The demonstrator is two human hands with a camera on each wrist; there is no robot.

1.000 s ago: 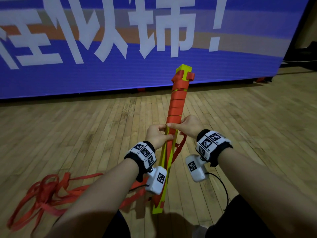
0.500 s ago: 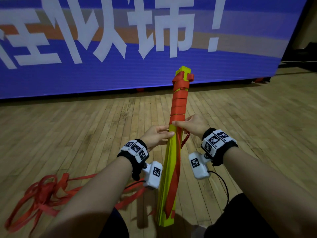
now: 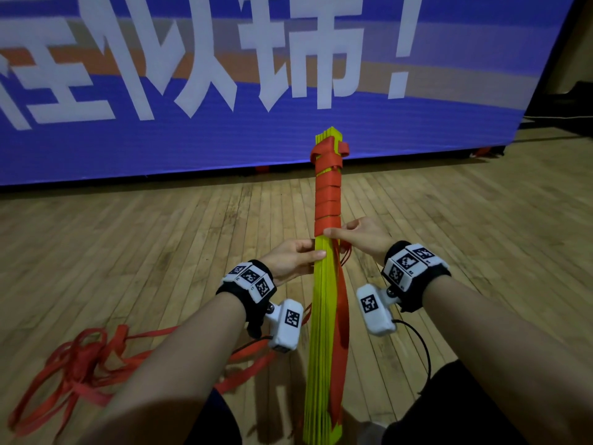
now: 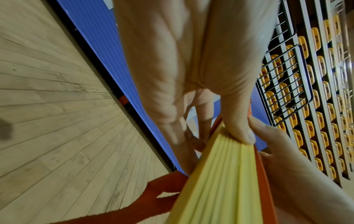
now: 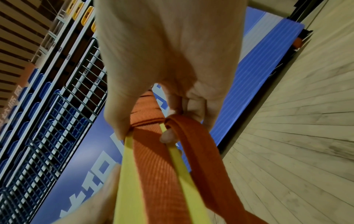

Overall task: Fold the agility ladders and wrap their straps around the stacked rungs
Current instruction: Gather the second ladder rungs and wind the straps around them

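Note:
A stack of yellow ladder rungs (image 3: 322, 316) points away from me above the floor, its far half wound in orange strap (image 3: 327, 194). My left hand (image 3: 293, 256) grips the stack from the left, thumb on top of the rung edges (image 4: 226, 174). My right hand (image 3: 359, 234) holds the stack (image 5: 130, 181) just below the last wrap, thumb across the top, with a loop of strap (image 5: 193, 136) caught in its fingers. A loose length of strap (image 3: 340, 332) runs down the stack's right face toward me.
More orange strap (image 3: 73, 364) lies tangled on the wooden floor (image 3: 128, 252) at lower left, trailing toward the stack. A large blue banner with white characters (image 3: 224, 75) stands along the far edge of the floor. Spectator seating (image 4: 316, 91) shows in the wrist views.
The stack has turned so its edges face up and its near end came closer to me. The left hand slid slightly back along it; the right hand stayed at the last wrap.

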